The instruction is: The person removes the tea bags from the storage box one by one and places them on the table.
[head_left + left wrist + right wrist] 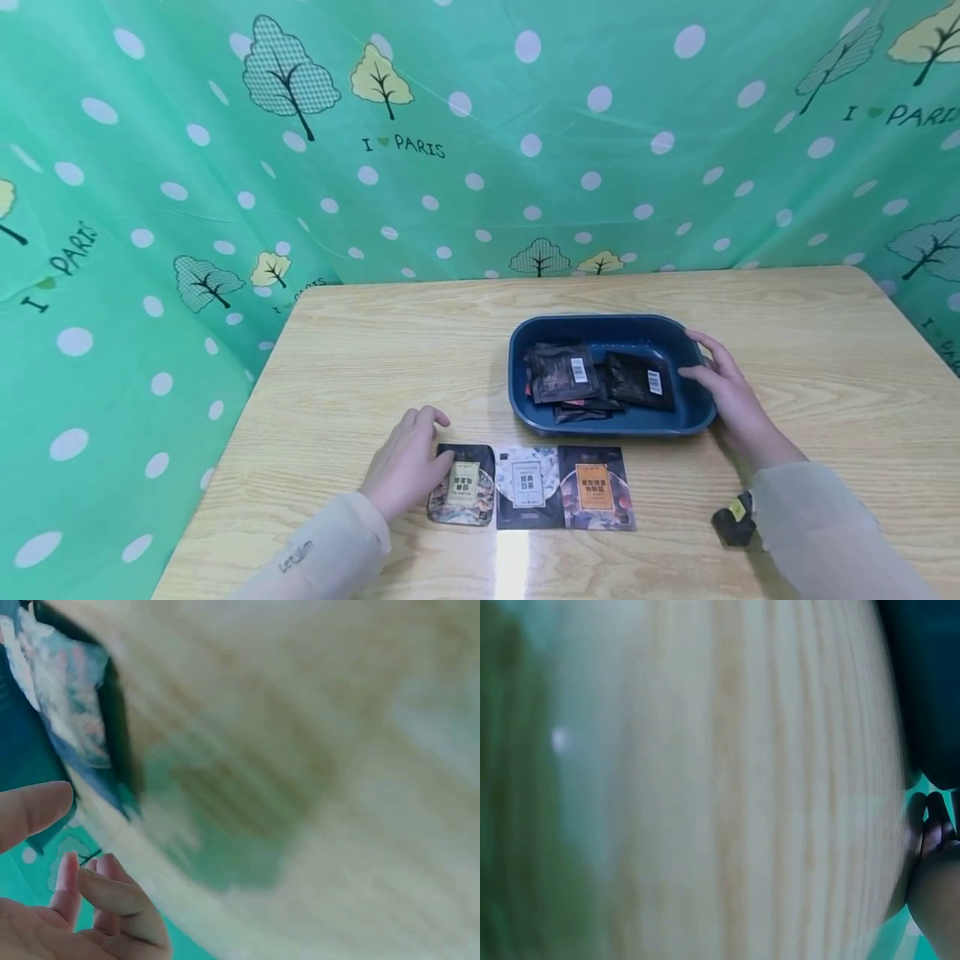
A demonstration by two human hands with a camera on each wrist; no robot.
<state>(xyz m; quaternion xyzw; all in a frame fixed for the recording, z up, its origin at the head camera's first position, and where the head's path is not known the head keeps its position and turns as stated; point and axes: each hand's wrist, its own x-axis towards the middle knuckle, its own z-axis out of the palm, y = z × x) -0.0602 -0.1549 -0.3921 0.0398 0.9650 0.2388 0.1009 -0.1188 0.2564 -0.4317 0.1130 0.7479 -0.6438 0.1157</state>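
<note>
Three tea sachets lie in a row on the table: a yellow-labelled one [461,485], a white-labelled one [527,488] and an orange-labelled one [597,488]. My left hand [408,467] hovers at the left sachet, its thumb overlapping that sachet's edge in the head view. In the left wrist view, thumb and loosely bent fingers stand apart with nothing between them. Behind the row stands a dark blue plastic basin [637,422] with several black sachets [562,375] inside. My right hand [731,396] grips the basin's right end, thumb over the rim.
Beside the right sleeve sits a small black object [735,523] with a yellow-green mark. The wooden table [375,350] reaches back to a green dotted curtain [450,200], which also hangs along the left side.
</note>
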